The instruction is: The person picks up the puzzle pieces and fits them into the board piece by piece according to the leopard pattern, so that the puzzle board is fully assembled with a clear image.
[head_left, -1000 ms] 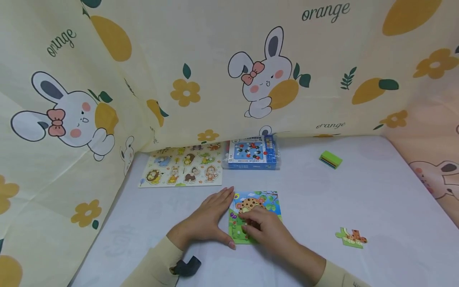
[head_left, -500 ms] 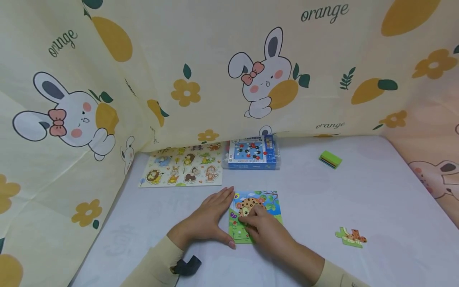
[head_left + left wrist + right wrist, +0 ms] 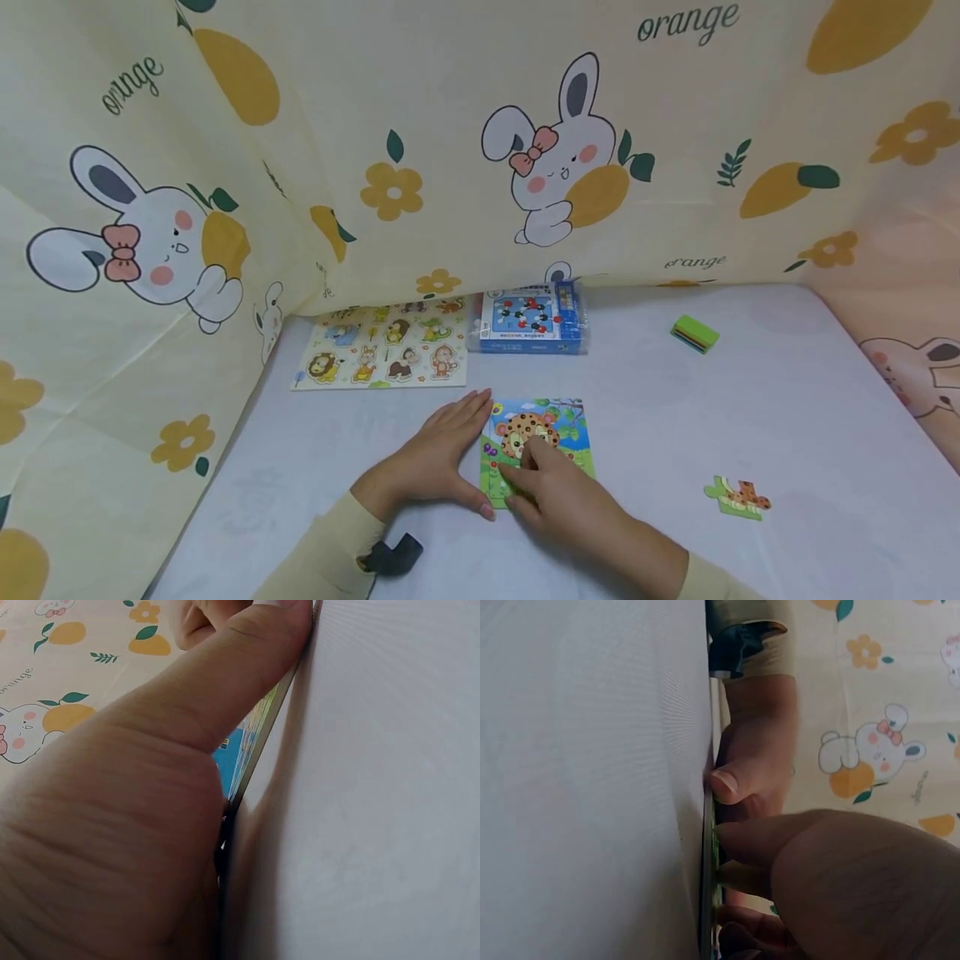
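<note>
A square jigsaw puzzle board (image 3: 572, 421) with a spotted leopard face, blue sky and green grass lies flat on the white table. My left hand (image 3: 435, 467) rests at its left edge, fingers extended along the side and thumb spread at the lower left corner. Over the lower part of the board, my right hand (image 3: 558, 492) presses on the picture with bent, separated fingertips; they hide part of it. In the right wrist view, the right thumb and fingers touch the thin board edge-on, with no loose piece visible between them. Joined loose puzzle pieces (image 3: 738, 497) lie off to the right.
Behind the board are a wooden animal puzzle (image 3: 382, 379) and a blue boxed molecule set (image 3: 528, 321) in clear wrap. A green block with coloured layers (image 3: 694, 333) sits at the back right. Rabbit-patterned cloth (image 3: 450, 208) hangs around the table.
My right hand's fingers have shifted slightly down toward the board's lower edge and more of the leopard's face shows. My left hand keeps its place on the board.
</note>
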A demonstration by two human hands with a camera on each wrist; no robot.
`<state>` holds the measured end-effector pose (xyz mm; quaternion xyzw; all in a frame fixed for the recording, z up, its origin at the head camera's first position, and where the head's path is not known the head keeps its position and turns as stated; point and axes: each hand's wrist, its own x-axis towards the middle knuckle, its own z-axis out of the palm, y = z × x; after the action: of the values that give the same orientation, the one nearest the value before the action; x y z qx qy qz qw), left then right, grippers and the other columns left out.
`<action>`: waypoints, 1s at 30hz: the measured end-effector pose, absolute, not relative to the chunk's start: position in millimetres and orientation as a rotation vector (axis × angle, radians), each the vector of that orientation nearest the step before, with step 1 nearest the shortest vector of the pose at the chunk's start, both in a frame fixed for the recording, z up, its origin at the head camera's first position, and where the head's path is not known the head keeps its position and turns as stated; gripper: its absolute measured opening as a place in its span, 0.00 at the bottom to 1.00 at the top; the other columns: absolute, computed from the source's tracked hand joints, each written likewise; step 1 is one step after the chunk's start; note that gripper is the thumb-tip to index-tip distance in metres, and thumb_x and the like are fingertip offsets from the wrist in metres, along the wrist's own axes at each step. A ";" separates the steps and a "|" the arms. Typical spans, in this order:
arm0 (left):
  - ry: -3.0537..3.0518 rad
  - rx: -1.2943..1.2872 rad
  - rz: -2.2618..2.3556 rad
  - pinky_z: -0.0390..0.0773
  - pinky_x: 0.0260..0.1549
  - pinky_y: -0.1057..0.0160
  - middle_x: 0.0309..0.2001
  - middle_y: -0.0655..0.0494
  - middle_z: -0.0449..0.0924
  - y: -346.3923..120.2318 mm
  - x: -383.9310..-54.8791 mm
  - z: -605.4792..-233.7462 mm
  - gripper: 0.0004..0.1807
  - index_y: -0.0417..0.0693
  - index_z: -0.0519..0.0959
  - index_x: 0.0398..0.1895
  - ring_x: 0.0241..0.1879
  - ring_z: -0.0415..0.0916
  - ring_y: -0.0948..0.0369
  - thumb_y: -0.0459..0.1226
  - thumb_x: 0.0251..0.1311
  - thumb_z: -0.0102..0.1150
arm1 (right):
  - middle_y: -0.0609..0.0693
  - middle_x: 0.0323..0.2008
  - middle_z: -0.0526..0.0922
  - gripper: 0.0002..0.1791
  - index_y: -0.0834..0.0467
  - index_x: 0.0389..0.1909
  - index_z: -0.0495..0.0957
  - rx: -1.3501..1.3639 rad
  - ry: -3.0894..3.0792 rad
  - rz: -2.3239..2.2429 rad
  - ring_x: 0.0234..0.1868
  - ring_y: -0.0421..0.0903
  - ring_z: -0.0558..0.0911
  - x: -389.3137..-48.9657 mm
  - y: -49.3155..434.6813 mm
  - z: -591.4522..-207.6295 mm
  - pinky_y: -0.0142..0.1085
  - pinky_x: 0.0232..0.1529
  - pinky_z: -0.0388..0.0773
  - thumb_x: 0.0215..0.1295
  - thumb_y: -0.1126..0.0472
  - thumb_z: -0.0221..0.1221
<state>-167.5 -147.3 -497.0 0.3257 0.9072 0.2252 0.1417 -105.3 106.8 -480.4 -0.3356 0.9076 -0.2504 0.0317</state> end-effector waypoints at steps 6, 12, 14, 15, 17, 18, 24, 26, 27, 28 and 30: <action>2.619 0.932 0.654 0.36 0.82 0.51 0.89 0.59 0.33 -146.6 -167.4 -494.9 0.84 0.46 0.44 0.90 0.86 0.29 0.60 0.78 0.37 0.77 | 0.43 0.40 0.67 0.25 0.62 0.67 0.85 -1.088 2.838 -0.641 0.39 0.40 0.68 -101.0 105.8 -478.5 0.33 0.37 0.74 0.74 0.56 0.70; 2.615 0.931 0.665 0.36 0.82 0.51 0.89 0.58 0.33 -146.2 -166.8 -494.0 0.84 0.46 0.44 0.90 0.86 0.29 0.60 0.78 0.38 0.77 | 0.43 0.48 0.75 0.25 0.58 0.70 0.83 -1.050 2.787 -0.702 0.48 0.41 0.73 -98.6 110.0 -474.2 0.39 0.47 0.81 0.77 0.55 0.67; 2.615 0.933 0.664 0.36 0.82 0.50 0.89 0.58 0.33 -146.1 -166.7 -494.3 0.85 0.46 0.44 0.90 0.86 0.29 0.59 0.78 0.37 0.77 | 0.42 0.52 0.78 0.25 0.55 0.72 0.82 -0.992 2.726 -0.777 0.52 0.41 0.76 -98.9 114.8 -471.6 0.42 0.53 0.83 0.79 0.53 0.65; 2.614 0.934 0.665 0.36 0.82 0.50 0.89 0.58 0.33 -146.0 -166.7 -494.6 0.85 0.46 0.44 0.90 0.86 0.29 0.59 0.78 0.37 0.77 | 0.41 0.53 0.80 0.24 0.54 0.73 0.82 -0.973 2.692 -0.825 0.54 0.42 0.78 -99.2 117.9 -470.6 0.44 0.57 0.83 0.80 0.52 0.64; 2.614 0.935 0.665 0.36 0.82 0.50 0.89 0.57 0.34 -146.2 -166.8 -495.4 0.85 0.45 0.44 0.90 0.86 0.29 0.58 0.78 0.37 0.77 | 0.41 0.56 0.82 0.24 0.52 0.72 0.82 -0.963 2.624 -0.926 0.57 0.43 0.79 -101.0 125.4 -470.1 0.47 0.61 0.82 0.82 0.51 0.63; 2.615 0.937 0.664 0.36 0.82 0.50 0.89 0.57 0.34 -146.2 -166.7 -495.6 0.85 0.45 0.44 0.90 0.86 0.29 0.58 0.78 0.37 0.77 | 0.41 0.57 0.83 0.24 0.52 0.72 0.82 -0.956 2.592 -0.982 0.58 0.43 0.80 -101.6 130.0 -469.9 0.48 0.62 0.82 0.82 0.50 0.63; 2.624 0.936 0.655 0.36 0.82 0.50 0.89 0.58 0.33 -146.4 -167.3 -497.3 0.85 0.46 0.44 0.90 0.86 0.29 0.59 0.77 0.36 0.79 | 0.44 0.57 0.86 0.23 0.56 0.71 0.82 -0.901 2.475 -1.361 0.51 0.43 0.83 -106.1 163.0 -469.9 0.40 0.50 0.86 0.82 0.53 0.63; 2.626 0.936 0.656 0.37 0.82 0.49 0.89 0.57 0.34 -146.5 -167.5 -497.8 0.85 0.46 0.44 0.90 0.86 0.30 0.58 0.77 0.36 0.79 | 0.48 0.55 0.87 0.22 0.59 0.71 0.80 -0.876 2.433 -1.483 0.47 0.45 0.84 -108.2 175.1 -470.2 0.38 0.45 0.86 0.83 0.57 0.62; 2.625 0.936 0.660 0.37 0.82 0.49 0.89 0.57 0.34 -146.5 -167.4 -497.8 0.85 0.46 0.44 0.90 0.86 0.30 0.58 0.77 0.36 0.79 | 0.51 0.54 0.87 0.21 0.61 0.71 0.79 -0.869 2.407 -1.535 0.45 0.47 0.84 -109.0 181.5 -470.4 0.37 0.42 0.85 0.84 0.60 0.61; 2.624 0.938 0.662 0.37 0.82 0.48 0.89 0.57 0.34 -146.5 -167.3 -497.7 0.86 0.46 0.44 0.90 0.86 0.30 0.58 0.77 0.36 0.79 | 0.52 0.54 0.87 0.21 0.62 0.72 0.78 -0.838 2.383 -1.580 0.46 0.48 0.85 -109.9 187.5 -470.2 0.37 0.42 0.86 0.84 0.61 0.59; 2.624 0.937 0.669 0.38 0.82 0.48 0.89 0.56 0.35 -146.4 -167.1 -497.3 0.85 0.45 0.45 0.90 0.86 0.31 0.57 0.77 0.36 0.80 | 0.56 0.56 0.86 0.21 0.64 0.73 0.76 -0.777 2.339 -1.656 0.49 0.50 0.85 -111.0 200.5 -469.7 0.38 0.44 0.87 0.86 0.63 0.55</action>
<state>-167.1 -146.4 -497.3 0.3239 0.9070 0.2312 0.1378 -111.0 200.5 -469.7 -0.2606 0.7848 -0.5557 0.0859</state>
